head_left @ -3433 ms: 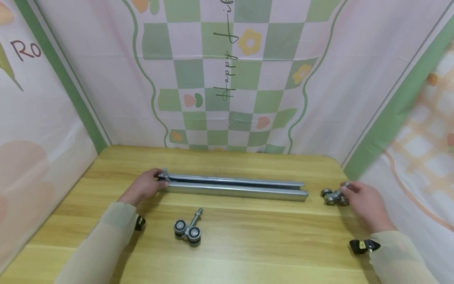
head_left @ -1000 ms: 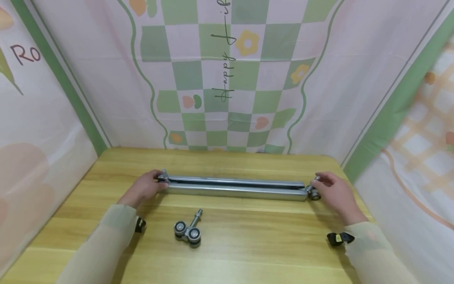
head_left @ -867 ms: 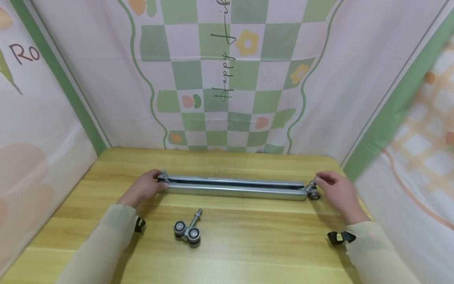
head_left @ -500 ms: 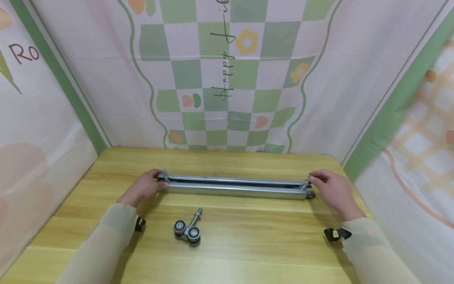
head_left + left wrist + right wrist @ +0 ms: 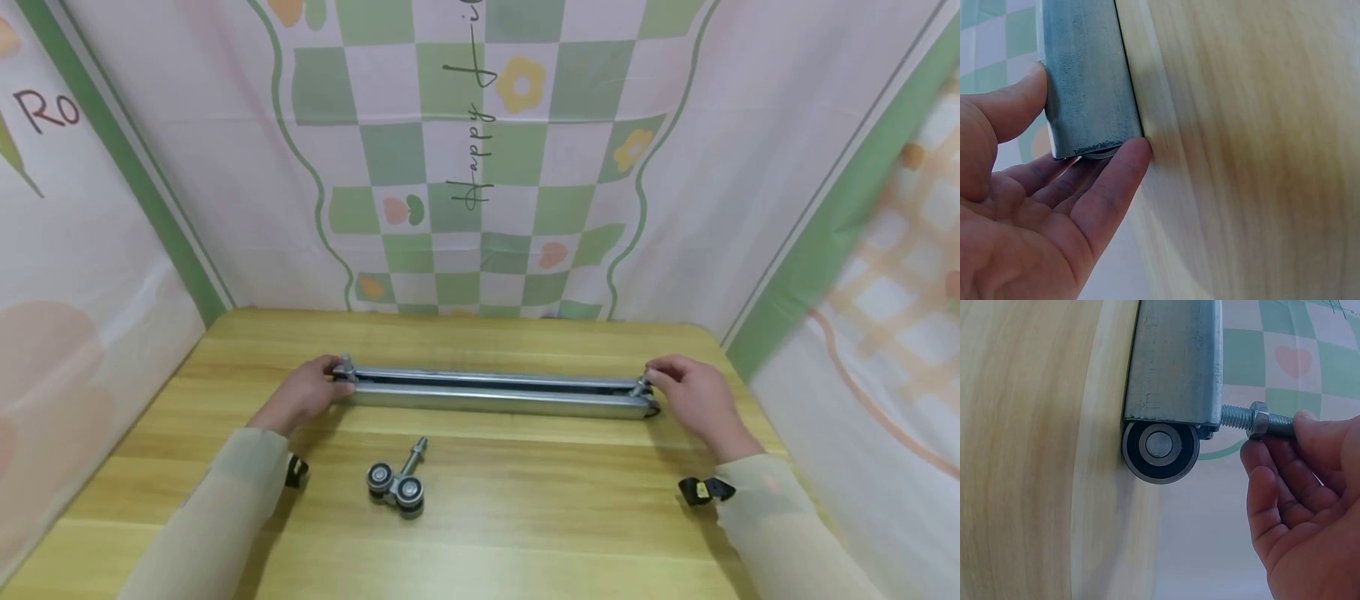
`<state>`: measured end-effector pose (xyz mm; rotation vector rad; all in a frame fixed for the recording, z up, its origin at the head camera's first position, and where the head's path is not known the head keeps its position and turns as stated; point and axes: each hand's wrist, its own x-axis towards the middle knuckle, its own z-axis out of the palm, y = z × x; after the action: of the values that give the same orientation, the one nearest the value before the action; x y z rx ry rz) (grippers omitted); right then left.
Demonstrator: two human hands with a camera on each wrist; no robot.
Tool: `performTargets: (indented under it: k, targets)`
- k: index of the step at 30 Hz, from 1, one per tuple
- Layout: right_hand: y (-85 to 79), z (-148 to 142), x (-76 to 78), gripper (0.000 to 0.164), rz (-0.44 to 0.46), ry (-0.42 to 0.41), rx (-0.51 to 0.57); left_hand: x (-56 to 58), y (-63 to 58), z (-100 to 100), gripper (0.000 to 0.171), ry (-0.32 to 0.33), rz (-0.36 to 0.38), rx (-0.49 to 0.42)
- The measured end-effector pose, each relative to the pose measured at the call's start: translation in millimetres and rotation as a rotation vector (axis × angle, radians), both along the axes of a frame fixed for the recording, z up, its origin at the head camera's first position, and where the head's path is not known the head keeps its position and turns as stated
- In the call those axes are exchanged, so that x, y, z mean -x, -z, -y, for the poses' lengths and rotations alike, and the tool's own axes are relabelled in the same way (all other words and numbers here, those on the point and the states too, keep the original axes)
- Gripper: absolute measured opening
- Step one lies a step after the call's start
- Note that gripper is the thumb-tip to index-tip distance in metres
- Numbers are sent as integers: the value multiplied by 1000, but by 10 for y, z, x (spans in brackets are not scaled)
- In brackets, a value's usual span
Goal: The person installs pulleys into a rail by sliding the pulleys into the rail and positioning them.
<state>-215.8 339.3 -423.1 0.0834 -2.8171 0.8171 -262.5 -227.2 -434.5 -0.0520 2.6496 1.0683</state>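
Observation:
A long galvanized steel track [image 5: 487, 399], slotted along its top, lies across the wooden table. My left hand [image 5: 302, 392] grips its left end, thumb [image 5: 1025, 100] on the slotted side and fingers around the end. A bolt [image 5: 348, 364] stands up from the slot beside that hand. At the opposite end, my right hand [image 5: 697, 398] pinches the threaded bolt [image 5: 1235, 416] of a trolley roller. One roller wheel [image 5: 1160, 447] pokes partly out of the track's end; the rest of the roller is hidden inside.
Another trolley roller [image 5: 408, 493], with several wheels and a bolt, lies on the wooden table [image 5: 562, 508] in front of the track. Printed cloth [image 5: 517, 200] hangs behind the table and at both sides.
My right hand has moved left, bringing the roller from the table's right side to the track's end and mostly into it. My left hand has stayed at the left end.

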Motion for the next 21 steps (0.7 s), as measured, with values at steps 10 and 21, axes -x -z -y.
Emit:
performTargets:
  k: [10,21]
  targets:
    - [-12,24,-5,38,8,-6,12,-1,-4,-2,74,0,10,-1]
    - [-50,247,27,34,-1,-41,-3,-7,6,8,75,2,4,-7]
